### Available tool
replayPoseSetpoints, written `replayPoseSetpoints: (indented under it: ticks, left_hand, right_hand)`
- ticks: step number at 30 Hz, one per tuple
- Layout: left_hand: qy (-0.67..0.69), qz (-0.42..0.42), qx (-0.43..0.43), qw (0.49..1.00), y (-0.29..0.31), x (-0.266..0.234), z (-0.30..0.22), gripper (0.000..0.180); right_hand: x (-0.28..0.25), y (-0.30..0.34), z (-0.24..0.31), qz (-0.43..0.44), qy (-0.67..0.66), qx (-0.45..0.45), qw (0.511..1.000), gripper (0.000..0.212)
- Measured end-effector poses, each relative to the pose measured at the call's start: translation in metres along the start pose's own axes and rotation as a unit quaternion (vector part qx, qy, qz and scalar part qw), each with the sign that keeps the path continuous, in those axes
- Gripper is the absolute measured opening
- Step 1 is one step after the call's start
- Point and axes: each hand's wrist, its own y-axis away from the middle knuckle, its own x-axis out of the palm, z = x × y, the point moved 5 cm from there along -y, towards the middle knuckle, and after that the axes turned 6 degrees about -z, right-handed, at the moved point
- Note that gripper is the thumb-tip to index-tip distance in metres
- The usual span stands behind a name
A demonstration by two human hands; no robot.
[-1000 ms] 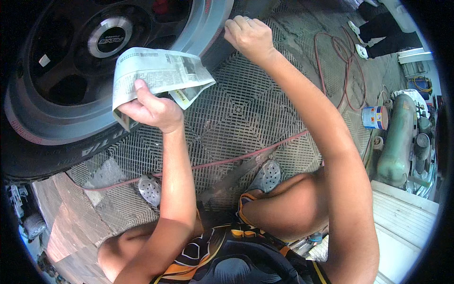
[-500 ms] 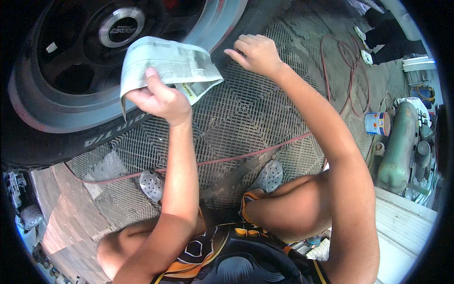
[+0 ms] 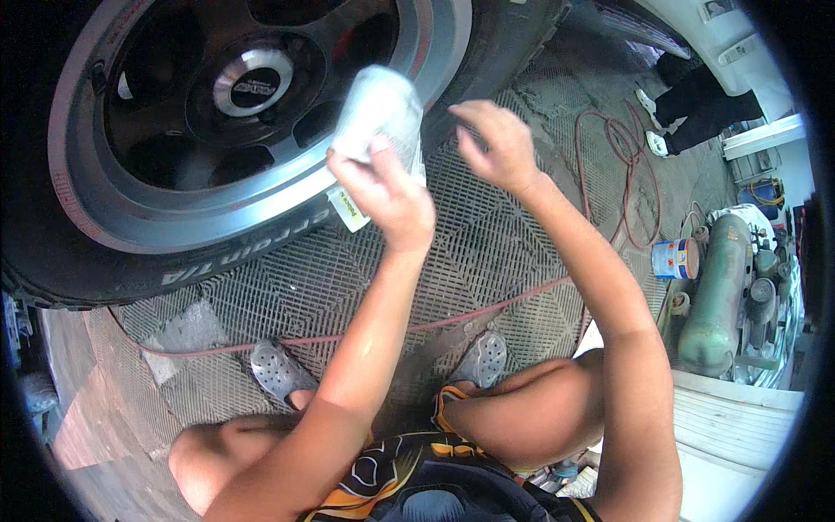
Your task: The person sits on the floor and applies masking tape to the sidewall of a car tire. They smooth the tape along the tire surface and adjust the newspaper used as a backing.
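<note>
My left hand (image 3: 393,196) grips a folded newspaper (image 3: 380,104), blurred by motion, with the thumb laid across it. A small flap with a yellow-green patch hangs below the fingers. Close to its right edge is my right hand (image 3: 503,146), holding nothing, with the thumb apart from the bent fingers and a gap between it and the paper. Behind both hands stands a wheel with a dark-spoked, silver-lipped rim (image 3: 204,209) and a black tyre (image 3: 270,248). The newspaper overlaps the lower right of the rim in view.
A red hose (image 3: 470,318) crosses the grated mat (image 3: 322,287) in front of my feet and coils at the far right. A paint can (image 3: 674,259) and a green tank (image 3: 718,296) stand to the right. Beyond them, another person's legs (image 3: 704,100) show.
My left hand has carried the newspaper to the right, and the paper now looks narrower and more bunched. My right hand has come closer to it. The view has shifted a little.
</note>
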Motion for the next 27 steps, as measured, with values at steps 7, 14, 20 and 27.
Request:
replayPoseSetpoints:
  ticks: [7, 14, 20, 27]
  left_hand:
    - [0.024, 0.006, -0.005, 1.0, -0.023, -0.013, -0.007, 0.026]
    - [0.041, 0.013, -0.007, 0.999, -0.022, -0.013, -0.017, 0.026]
    - [0.044, 0.023, -0.006, 0.999, -0.022, -0.01, -0.015, 0.024]
    - [0.054, 0.033, -0.017, 0.998, -0.019, -0.005, -0.021, 0.024]
  right_hand:
    - [-0.021, -0.061, -0.01, -0.202, 0.141, -0.115, 0.962, 0.021]
    - [-0.016, -0.066, -0.008, -0.179, 0.198, -0.132, 0.955, 0.017]
    - [-0.005, -0.073, 0.0, -0.156, 0.304, -0.112, 0.933, 0.012]
    - [0.0, -0.076, -0.006, -0.155, 0.283, -0.068, 0.944, 0.017]
